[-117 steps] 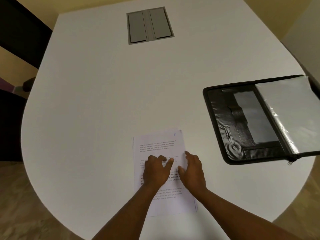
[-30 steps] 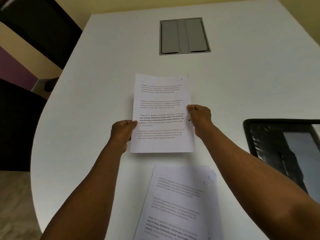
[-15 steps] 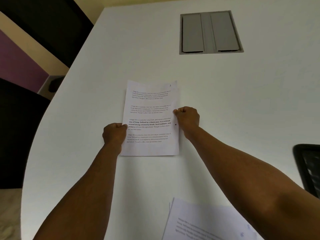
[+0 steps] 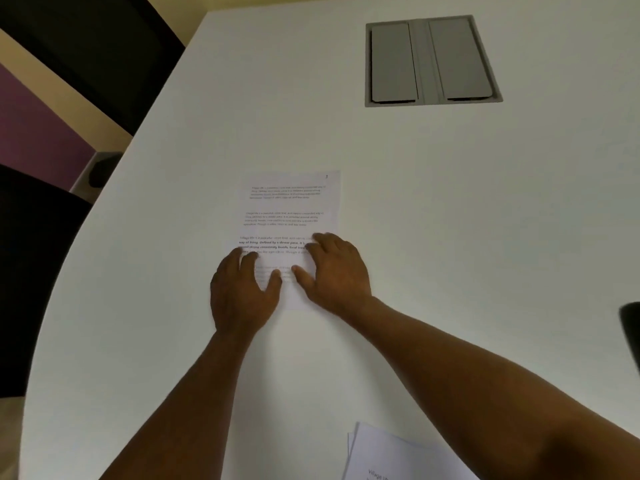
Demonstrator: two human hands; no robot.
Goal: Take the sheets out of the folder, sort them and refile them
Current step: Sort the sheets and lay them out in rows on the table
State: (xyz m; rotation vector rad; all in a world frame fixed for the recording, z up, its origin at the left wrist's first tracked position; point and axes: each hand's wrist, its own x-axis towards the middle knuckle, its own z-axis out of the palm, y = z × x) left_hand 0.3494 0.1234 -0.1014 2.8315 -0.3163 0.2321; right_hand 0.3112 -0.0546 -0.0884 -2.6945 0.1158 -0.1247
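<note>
Head camera shows both hands lying flat on one printed sheet point(image 4: 291, 216). The fingers point(image 4: 247, 259) of the left hand point(image 4: 239, 292) are straight and spread, and they press the lower left part of the sheet. The right hand point(image 4: 334, 268) rests on the lower right part, its fingers also stretched out, holding nothing. The two thumbs point toward each other and are close but apart. The sheet lies flat on the white tabletop point(image 4: 450, 237), with a small number in its top right corner. A stack of other sheets point(image 4: 391, 455) lies near the bottom edge, under the right forearm. Far beyond the sheet, a grey hatch point(image 4: 431, 60) is set into the tabletop. A dark corner of the folder point(image 4: 631, 327) shows at the right edge.
</note>
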